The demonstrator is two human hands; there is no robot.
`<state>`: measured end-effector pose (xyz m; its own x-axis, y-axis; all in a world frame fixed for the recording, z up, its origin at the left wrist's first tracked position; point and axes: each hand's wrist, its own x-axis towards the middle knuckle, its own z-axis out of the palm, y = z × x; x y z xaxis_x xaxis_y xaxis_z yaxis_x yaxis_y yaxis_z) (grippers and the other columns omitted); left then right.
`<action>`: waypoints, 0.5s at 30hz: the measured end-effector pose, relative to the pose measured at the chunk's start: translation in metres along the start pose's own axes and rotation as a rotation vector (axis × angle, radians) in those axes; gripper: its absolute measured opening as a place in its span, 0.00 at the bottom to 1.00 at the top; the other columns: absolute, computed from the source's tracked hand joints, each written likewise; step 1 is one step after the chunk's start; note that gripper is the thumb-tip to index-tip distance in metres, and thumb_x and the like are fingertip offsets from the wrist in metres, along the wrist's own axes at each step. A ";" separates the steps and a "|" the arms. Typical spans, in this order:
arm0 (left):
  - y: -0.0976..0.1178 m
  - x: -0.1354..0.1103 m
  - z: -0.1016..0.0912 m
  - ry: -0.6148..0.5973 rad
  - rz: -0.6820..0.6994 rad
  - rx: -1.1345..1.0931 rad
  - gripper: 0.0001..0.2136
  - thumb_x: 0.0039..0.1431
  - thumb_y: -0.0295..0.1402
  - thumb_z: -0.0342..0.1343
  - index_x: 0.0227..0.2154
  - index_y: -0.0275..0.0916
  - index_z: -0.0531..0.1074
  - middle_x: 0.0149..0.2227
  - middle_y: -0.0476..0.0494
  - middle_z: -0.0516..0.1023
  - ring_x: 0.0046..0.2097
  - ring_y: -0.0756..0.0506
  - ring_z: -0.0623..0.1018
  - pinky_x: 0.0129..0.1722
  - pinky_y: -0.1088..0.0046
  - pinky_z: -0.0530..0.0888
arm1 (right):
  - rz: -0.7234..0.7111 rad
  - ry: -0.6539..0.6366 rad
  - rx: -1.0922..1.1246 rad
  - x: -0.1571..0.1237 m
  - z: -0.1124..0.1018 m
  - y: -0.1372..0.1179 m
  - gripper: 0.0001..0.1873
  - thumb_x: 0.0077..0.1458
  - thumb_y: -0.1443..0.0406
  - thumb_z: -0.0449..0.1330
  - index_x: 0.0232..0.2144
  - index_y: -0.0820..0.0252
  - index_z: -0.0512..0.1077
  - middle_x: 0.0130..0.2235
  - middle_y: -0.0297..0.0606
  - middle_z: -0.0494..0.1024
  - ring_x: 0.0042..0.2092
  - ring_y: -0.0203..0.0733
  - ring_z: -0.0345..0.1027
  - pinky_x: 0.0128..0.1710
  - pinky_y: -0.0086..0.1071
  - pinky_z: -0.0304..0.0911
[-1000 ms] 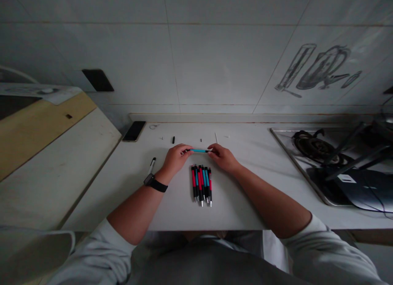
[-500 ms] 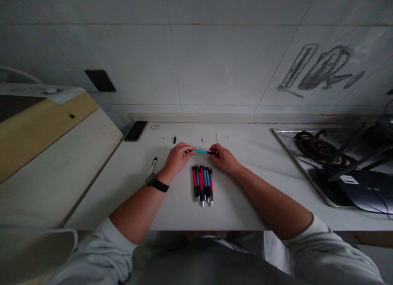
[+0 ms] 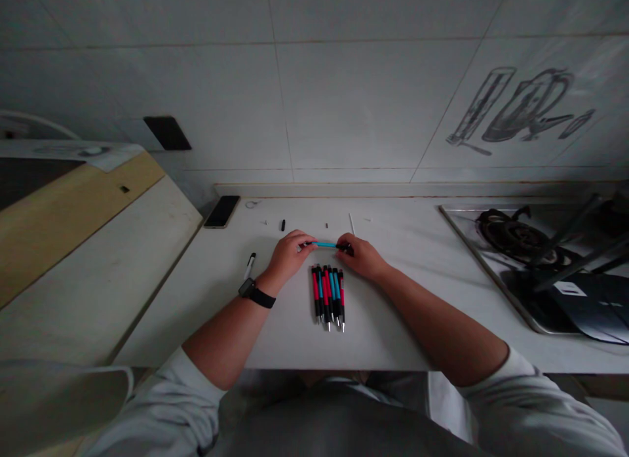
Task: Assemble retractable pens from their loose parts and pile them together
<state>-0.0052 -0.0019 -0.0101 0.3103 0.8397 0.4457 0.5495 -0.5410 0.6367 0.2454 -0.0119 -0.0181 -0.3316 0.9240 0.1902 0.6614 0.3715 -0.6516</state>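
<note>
A blue and black pen [image 3: 325, 244] lies level between my two hands, just above the counter. My left hand [image 3: 292, 252] pinches its left end, and my right hand [image 3: 360, 255] closes round its black right end. Both tips of the pen are partly hidden by fingers. Right below the hands, several red and blue pens [image 3: 327, 293] rest side by side with metal tips toward me. Beyond the hands lie a small black piece [image 3: 283, 225], a tiny dark piece [image 3: 327, 225] and a thin white stick [image 3: 351, 222].
A black and white pen [image 3: 250, 265] lies left of my left wrist. At the back left is a phone [image 3: 222, 212]. A gas stove [image 3: 491, 273] with a metal rim stands on the right. A pale wooden panel [image 3: 98, 247] borders the counter [image 3: 393, 339] at left.
The whole view has shifted slightly, moving everything a little to the right in the picture. Both hands keep hold of the blue and black pen in nearly the same pose.
</note>
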 end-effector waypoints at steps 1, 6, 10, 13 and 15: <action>0.000 0.000 0.000 -0.006 0.000 0.010 0.06 0.63 0.32 0.63 0.41 0.42 0.82 0.41 0.45 0.80 0.43 0.45 0.79 0.45 0.68 0.75 | -0.005 -0.006 0.000 0.000 0.000 0.000 0.11 0.61 0.62 0.61 0.46 0.58 0.73 0.38 0.38 0.80 0.35 0.39 0.69 0.37 0.31 0.60; 0.000 -0.001 0.000 -0.025 0.008 0.028 0.06 0.64 0.32 0.62 0.42 0.43 0.82 0.42 0.44 0.80 0.43 0.45 0.78 0.45 0.68 0.76 | -0.021 -0.003 -0.010 0.000 0.000 0.001 0.08 0.63 0.63 0.58 0.43 0.58 0.74 0.39 0.39 0.80 0.37 0.40 0.70 0.39 0.32 0.60; -0.002 -0.001 0.001 -0.012 0.007 0.027 0.06 0.64 0.33 0.63 0.42 0.43 0.82 0.41 0.44 0.80 0.42 0.45 0.79 0.44 0.68 0.76 | -0.024 -0.013 0.009 0.000 0.000 -0.001 0.11 0.64 0.61 0.59 0.46 0.57 0.74 0.41 0.40 0.81 0.39 0.41 0.71 0.40 0.32 0.61; -0.005 -0.001 0.003 -0.008 -0.003 0.005 0.06 0.64 0.33 0.63 0.42 0.43 0.82 0.40 0.45 0.80 0.41 0.46 0.79 0.44 0.68 0.76 | -0.052 -0.020 -0.031 0.000 0.000 -0.001 0.10 0.66 0.62 0.56 0.42 0.58 0.76 0.39 0.41 0.81 0.38 0.41 0.71 0.40 0.32 0.61; -0.007 -0.001 0.004 -0.016 -0.013 -0.027 0.06 0.64 0.33 0.63 0.42 0.43 0.82 0.40 0.45 0.80 0.42 0.46 0.79 0.44 0.68 0.75 | -0.057 -0.002 -0.029 0.000 0.000 -0.001 0.10 0.65 0.62 0.57 0.43 0.58 0.76 0.38 0.40 0.81 0.37 0.40 0.70 0.39 0.32 0.60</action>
<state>-0.0060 0.0006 -0.0175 0.3160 0.8470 0.4275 0.5324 -0.5312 0.6591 0.2450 -0.0125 -0.0174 -0.3704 0.9013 0.2246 0.6610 0.4257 -0.6180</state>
